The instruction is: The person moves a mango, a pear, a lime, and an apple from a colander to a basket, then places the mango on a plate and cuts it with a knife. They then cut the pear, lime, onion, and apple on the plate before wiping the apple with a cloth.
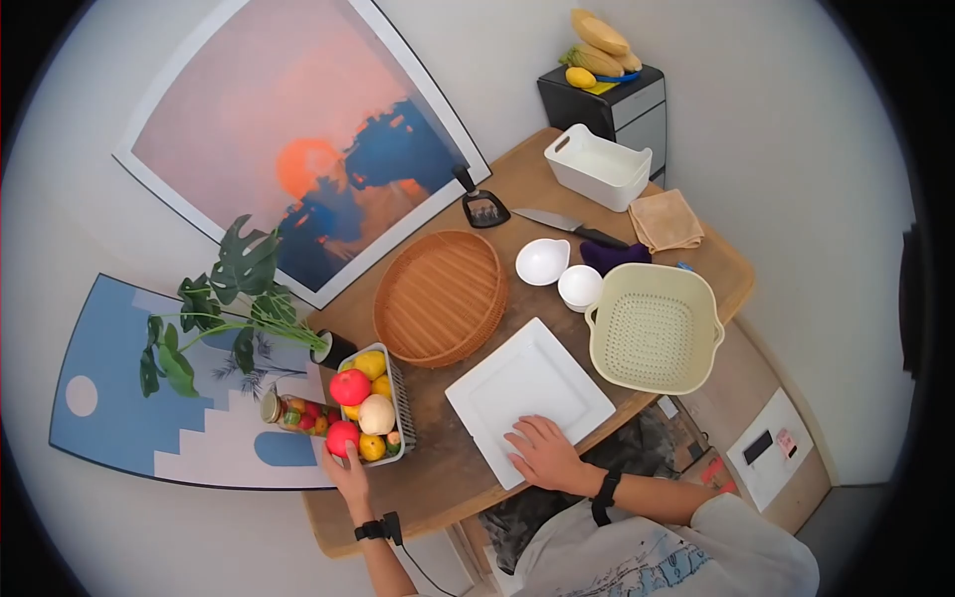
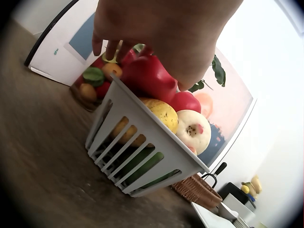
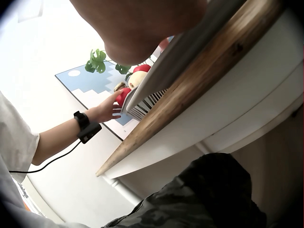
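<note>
At the table's left end, my left hand point(image 1: 348, 483) is around a smooth red fruit point(image 1: 342, 438) at the near corner of a grey slatted basket point(image 1: 405, 398). In the left wrist view the thumb is on one side of this red fruit point(image 2: 149, 78) and the fingers hang on the other. A second red fruit point(image 1: 349, 387), a pale round fruit point(image 1: 376, 414) and several yellow fruits share the basket. My right hand point(image 1: 547, 456) rests with extended fingers on the near part of a white board point(image 1: 522, 383), holding nothing.
A jar point(image 1: 298, 413) and potted plant point(image 1: 333, 348) stand beside the basket. Behind the board are a round woven tray point(image 1: 438, 298), white bowls point(image 1: 542, 261), a knife point(image 1: 567, 227), a peeler point(image 1: 484, 209) and a white bin point(image 1: 597, 169). A cream colander point(image 1: 652, 328) sits right.
</note>
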